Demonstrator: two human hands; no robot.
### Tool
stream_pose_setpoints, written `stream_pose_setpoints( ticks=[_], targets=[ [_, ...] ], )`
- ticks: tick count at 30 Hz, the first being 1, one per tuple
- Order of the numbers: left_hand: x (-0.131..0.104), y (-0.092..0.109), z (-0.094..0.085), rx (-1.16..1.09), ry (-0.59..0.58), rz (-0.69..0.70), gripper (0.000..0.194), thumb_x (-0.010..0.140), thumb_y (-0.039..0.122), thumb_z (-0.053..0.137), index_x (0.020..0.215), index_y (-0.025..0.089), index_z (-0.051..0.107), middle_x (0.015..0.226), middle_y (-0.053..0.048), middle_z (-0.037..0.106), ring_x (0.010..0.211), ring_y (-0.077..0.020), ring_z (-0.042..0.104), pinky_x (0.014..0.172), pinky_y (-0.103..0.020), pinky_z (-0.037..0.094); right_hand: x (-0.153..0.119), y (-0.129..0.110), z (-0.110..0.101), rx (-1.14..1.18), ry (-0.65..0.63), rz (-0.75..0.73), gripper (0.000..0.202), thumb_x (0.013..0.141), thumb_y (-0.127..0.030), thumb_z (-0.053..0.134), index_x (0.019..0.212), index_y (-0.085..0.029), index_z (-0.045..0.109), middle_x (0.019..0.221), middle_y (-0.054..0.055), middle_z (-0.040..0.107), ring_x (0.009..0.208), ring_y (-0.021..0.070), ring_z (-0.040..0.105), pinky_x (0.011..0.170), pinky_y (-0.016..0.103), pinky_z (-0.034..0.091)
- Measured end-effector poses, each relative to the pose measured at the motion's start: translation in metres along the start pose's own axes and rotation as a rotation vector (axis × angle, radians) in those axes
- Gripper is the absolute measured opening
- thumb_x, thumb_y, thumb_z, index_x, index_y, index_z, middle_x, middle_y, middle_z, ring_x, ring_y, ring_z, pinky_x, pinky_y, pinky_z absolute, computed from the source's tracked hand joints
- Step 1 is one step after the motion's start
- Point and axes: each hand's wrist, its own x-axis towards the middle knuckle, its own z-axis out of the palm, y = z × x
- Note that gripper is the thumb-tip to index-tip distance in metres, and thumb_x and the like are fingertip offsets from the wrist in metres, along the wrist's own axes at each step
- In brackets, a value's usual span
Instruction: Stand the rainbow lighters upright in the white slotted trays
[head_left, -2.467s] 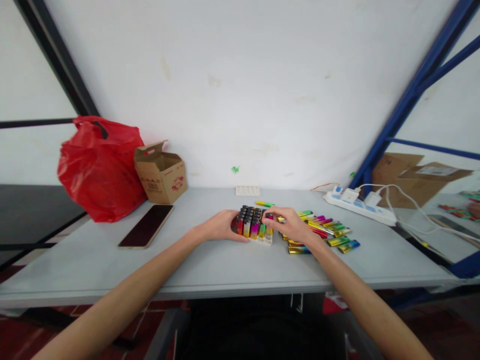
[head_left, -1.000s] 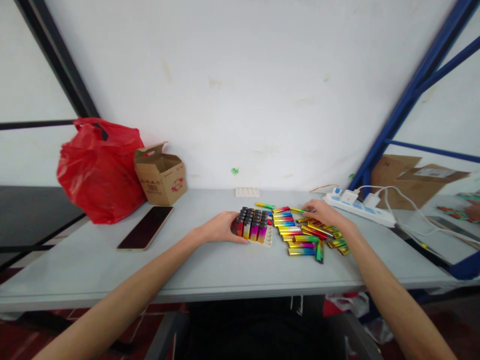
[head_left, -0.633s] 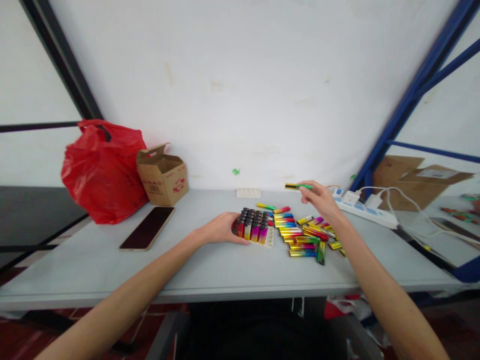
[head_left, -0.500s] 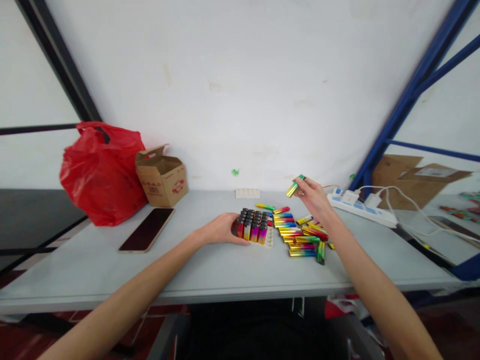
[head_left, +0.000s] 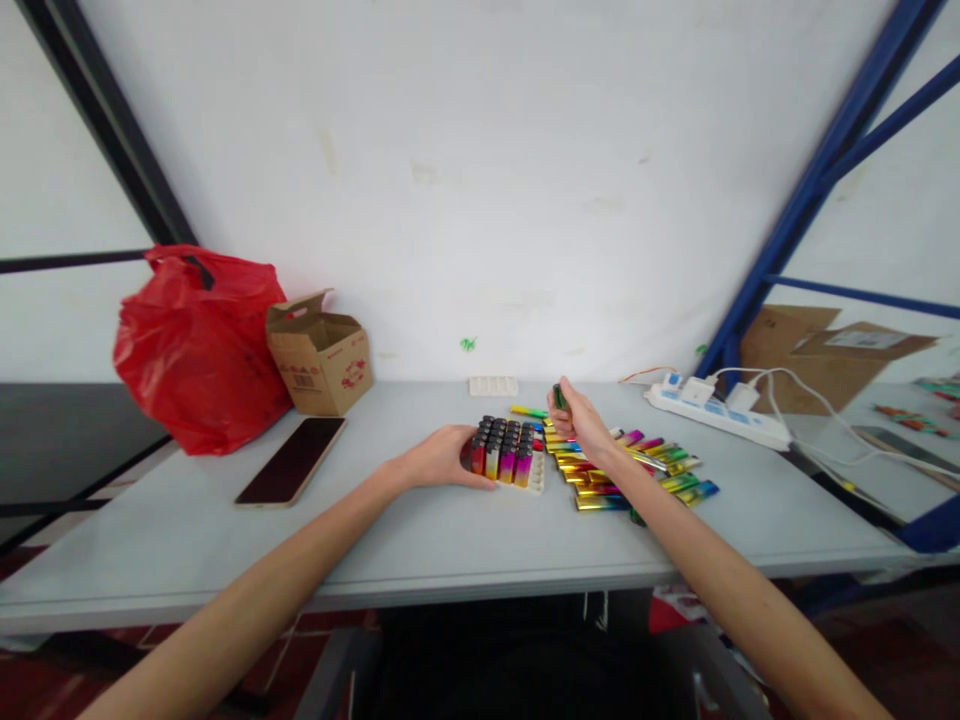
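Note:
My left hand (head_left: 441, 456) is curled round the left side of a block of upright lighters (head_left: 504, 452), thumb in front. They have black tops and shiny coloured bodies, and stand in a white slotted tray (head_left: 536, 474) whose right end shows bare slots. My right hand (head_left: 583, 418) is raised above the table, to the right of the tray, with its fingers closed round a green lighter (head_left: 561, 396); most of it is hidden in the grip. Below that hand lies a loose pile of metallic lighters (head_left: 600, 503), partly covered by my right forearm.
Against the wall lies another white slotted tray (head_left: 493, 386). On the left are a phone (head_left: 292, 462), a cardboard box (head_left: 321, 358) and a red plastic bag (head_left: 201, 350). A white power strip (head_left: 716, 415) with cables lies at the right, near a blue metal frame (head_left: 810, 190).
My right hand has moved left towards the tray, and the green lighter has been turned more upright in its grip. My left hand stays at the tray.

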Motion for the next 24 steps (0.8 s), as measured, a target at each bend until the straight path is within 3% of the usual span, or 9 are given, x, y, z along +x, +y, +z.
stream_pose_setpoints(
  ticks=[3,6,10,13,18,21,24],
  targets=[
    [0.000,-0.001,0.000,0.012,-0.001,-0.003,0.064,0.063,0.070,0.083,0.101,0.020,0.069,0.094,-0.005,0.075,0.085,-0.0267,0.068,0.072,-0.032,0.048,0.002,0.006,0.003,0.041,0.052,0.047,0.064,0.090,-0.074,0.052,0.057,-0.023,0.035,0.054,-0.009,0.018,0.045,0.0076,0.013,0.039,0.022,0.012],
    [0.000,0.000,0.001,0.011,0.002,-0.004,0.064,0.063,0.070,0.083,0.102,0.020,0.069,0.095,-0.005,0.075,0.084,-0.0262,0.068,0.072,-0.032,0.048,0.001,0.010,0.006,0.009,0.117,0.066,0.058,0.092,-0.061,0.052,0.054,-0.023,0.030,0.052,-0.009,0.015,0.045,0.0075,0.009,0.040,0.022,0.009],
    [0.000,0.002,0.000,0.005,0.010,-0.010,0.063,0.063,0.068,0.084,0.101,0.020,0.069,0.095,-0.005,0.075,0.083,-0.0259,0.068,0.072,-0.032,0.049,-0.002,0.011,0.006,-0.055,0.175,0.039,0.050,0.091,-0.053,0.051,0.054,-0.023,0.034,0.051,-0.008,0.019,0.044,0.0071,0.010,0.040,0.022,0.009],
    [-0.001,0.002,0.000,-0.001,0.007,-0.008,0.063,0.062,0.068,0.084,0.102,0.021,0.070,0.095,-0.005,0.076,0.084,-0.0263,0.069,0.073,-0.032,0.050,-0.003,0.010,0.005,-0.068,0.128,0.021,0.053,0.092,-0.060,0.052,0.057,-0.022,0.040,0.052,-0.008,0.021,0.044,0.0066,0.013,0.041,0.022,0.011],
    [-0.001,0.004,-0.001,-0.002,0.000,-0.009,0.064,0.063,0.069,0.083,0.102,0.020,0.069,0.097,-0.005,0.075,0.086,-0.0270,0.069,0.074,-0.032,0.050,-0.004,0.002,0.004,-0.103,0.003,-0.052,0.056,0.089,-0.075,0.055,0.082,-0.019,0.061,0.060,-0.006,0.037,0.045,0.0083,0.031,0.042,0.023,0.024],
    [-0.001,0.006,-0.003,0.000,-0.006,-0.009,0.064,0.064,0.069,0.083,0.102,0.020,0.069,0.095,-0.005,0.075,0.084,-0.0261,0.068,0.073,-0.032,0.049,-0.008,-0.005,0.002,-0.199,-0.052,-0.116,0.052,0.092,-0.070,0.056,0.105,-0.020,0.064,0.071,-0.003,0.053,0.057,0.0120,0.051,0.052,0.025,0.041],
    [0.000,0.006,-0.004,-0.005,-0.020,-0.013,0.063,0.064,0.069,0.082,0.102,0.019,0.069,0.093,-0.004,0.074,0.082,-0.0248,0.067,0.071,-0.031,0.048,-0.013,-0.007,-0.003,-0.391,-0.125,-0.182,0.044,0.095,-0.062,0.059,0.106,-0.020,0.064,0.082,0.001,0.065,0.074,0.0161,0.063,0.067,0.028,0.049]
  ],
)
